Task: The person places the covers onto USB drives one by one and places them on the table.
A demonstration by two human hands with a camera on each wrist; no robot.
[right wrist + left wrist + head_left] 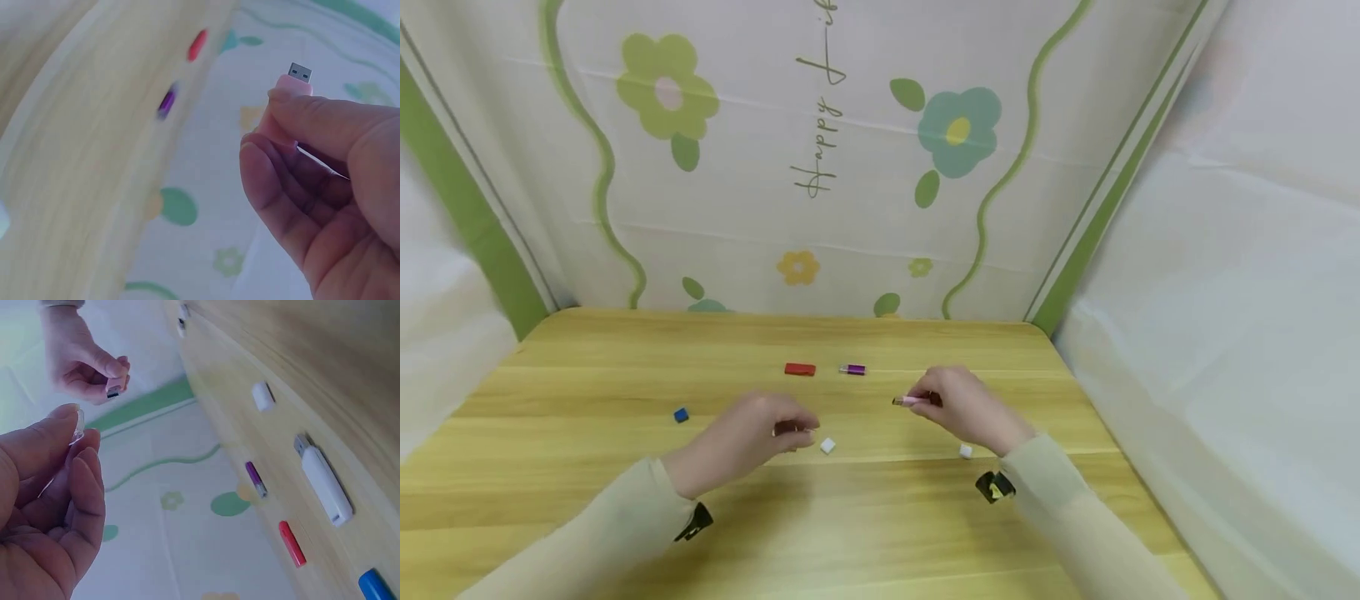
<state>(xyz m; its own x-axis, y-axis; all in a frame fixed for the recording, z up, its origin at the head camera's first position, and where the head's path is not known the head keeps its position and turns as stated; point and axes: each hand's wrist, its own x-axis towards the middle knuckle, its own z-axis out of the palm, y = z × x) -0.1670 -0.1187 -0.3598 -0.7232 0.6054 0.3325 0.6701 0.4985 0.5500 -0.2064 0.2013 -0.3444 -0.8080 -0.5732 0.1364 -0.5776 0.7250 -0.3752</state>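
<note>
My right hand [966, 404] pinches a pink USB flash drive [289, 109] between thumb and fingers. Its bare metal plug points leftward in the head view. To the left, above the table, my left hand [748, 433] pinches a small clear cap [79, 427] between thumb and fingertips. A gap separates the cap from the flash drive. On the table in the left wrist view lie a white flash drive [326, 487] with its plug bare and a white cap [263, 396]. The head view does not clearly show the white drive near my left hand.
Toward the back of the wooden table [625, 358] lie a red flash drive [800, 369] and a purple one [853, 369]. A blue piece [681, 415] is at left, a small white piece [966, 451] by my right wrist. Flowered cloth [865, 208] hangs behind.
</note>
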